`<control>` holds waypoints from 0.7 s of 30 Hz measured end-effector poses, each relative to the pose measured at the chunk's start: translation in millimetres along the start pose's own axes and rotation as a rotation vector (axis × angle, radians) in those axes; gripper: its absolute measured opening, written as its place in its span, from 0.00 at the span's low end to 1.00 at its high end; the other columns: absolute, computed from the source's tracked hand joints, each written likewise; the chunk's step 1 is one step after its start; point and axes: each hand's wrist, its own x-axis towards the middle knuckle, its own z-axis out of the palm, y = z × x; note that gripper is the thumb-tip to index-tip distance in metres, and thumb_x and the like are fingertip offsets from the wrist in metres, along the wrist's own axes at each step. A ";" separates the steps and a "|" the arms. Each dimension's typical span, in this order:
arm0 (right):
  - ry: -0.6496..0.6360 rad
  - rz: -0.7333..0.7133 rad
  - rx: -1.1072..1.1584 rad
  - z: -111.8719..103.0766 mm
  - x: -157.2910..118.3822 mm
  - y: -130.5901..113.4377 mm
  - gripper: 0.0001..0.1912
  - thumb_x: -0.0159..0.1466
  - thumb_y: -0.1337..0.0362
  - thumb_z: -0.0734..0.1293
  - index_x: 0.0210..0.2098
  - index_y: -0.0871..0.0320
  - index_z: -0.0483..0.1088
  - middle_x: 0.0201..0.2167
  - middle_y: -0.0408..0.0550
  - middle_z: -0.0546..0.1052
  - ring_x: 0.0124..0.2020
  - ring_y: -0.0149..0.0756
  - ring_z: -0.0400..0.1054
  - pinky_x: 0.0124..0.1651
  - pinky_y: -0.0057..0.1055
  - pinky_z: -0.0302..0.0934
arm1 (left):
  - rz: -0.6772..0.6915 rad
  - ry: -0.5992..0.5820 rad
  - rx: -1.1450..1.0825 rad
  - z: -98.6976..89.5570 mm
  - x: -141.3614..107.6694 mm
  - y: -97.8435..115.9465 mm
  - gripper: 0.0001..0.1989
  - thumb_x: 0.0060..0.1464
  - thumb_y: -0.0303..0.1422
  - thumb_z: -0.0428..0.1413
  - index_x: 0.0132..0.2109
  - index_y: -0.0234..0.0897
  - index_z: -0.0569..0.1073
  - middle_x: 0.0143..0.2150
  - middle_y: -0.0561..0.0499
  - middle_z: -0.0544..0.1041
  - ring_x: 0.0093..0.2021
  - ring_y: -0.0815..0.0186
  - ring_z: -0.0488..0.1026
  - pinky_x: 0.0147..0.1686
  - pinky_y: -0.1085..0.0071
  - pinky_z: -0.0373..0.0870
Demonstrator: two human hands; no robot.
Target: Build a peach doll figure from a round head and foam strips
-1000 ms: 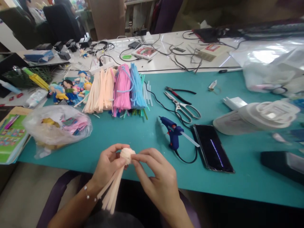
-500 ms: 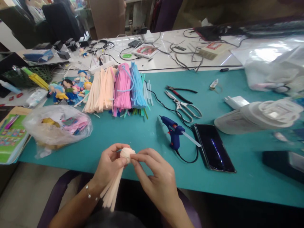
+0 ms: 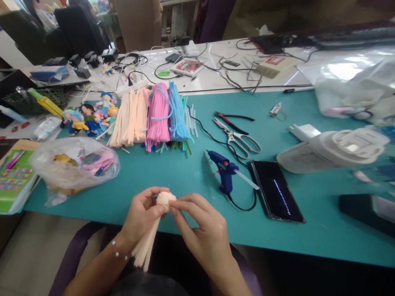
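A cream bundle of fuzzy stems point(image 3: 147, 246) has a rounded, wound head at its top, and its loose ends hang down toward my lap. My left hand point(image 3: 142, 211) is wrapped round it just below the head, thumb in front. From the right, my right hand point(image 3: 202, 224) pinches the side of the head between thumb and index finger. Both hands are over the front edge of the green mat point(image 3: 173, 172). To their right a blue glue gun point(image 3: 226, 170) stands with a clear stick in its back.
Behind lie peach point(image 3: 132, 117), pink point(image 3: 159, 119) and blue stem bundles point(image 3: 179, 115), with small dolls point(image 3: 89, 117) beside them. A plastic bag point(image 3: 74, 164) is at left. Scissors point(image 3: 236, 137), pliers point(image 3: 234, 119), a phone point(image 3: 277, 191) and a white tumbler point(image 3: 327, 150) are at right.
The view has shifted very slightly, so the items at right appear a little further left. Both hands keep the same hold on the cream bundle.
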 end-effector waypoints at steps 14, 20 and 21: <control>-0.002 -0.020 0.006 -1.3 0.8 -0.1 0.08 0.61 0.74 0.64 0.35 0.56 0.72 0.27 0.44 0.72 0.28 0.31 0.68 0.31 0.27 0.62 | 0.004 0.009 0.060 -0.8 0.6 -3.2 0.16 0.37 0.22 0.55 0.37 0.34 0.77 0.31 0.49 0.79 0.26 0.70 0.71 0.25 0.75 0.68; -0.016 -0.050 -0.020 -3.1 1.9 -0.4 0.08 0.61 0.73 0.63 0.35 0.57 0.72 0.27 0.45 0.73 0.28 0.31 0.67 0.30 0.28 0.62 | 0.018 -0.005 0.065 -1.7 0.7 -4.3 0.16 0.37 0.22 0.55 0.37 0.34 0.76 0.31 0.49 0.79 0.25 0.70 0.70 0.25 0.75 0.68; -0.018 -0.054 -0.023 -3.3 2.0 -0.3 0.08 0.61 0.73 0.63 0.34 0.57 0.72 0.27 0.45 0.73 0.27 0.31 0.66 0.29 0.28 0.62 | 0.018 -0.008 0.067 -2.1 0.9 -4.7 0.16 0.37 0.22 0.55 0.37 0.34 0.76 0.31 0.49 0.79 0.26 0.70 0.70 0.25 0.75 0.68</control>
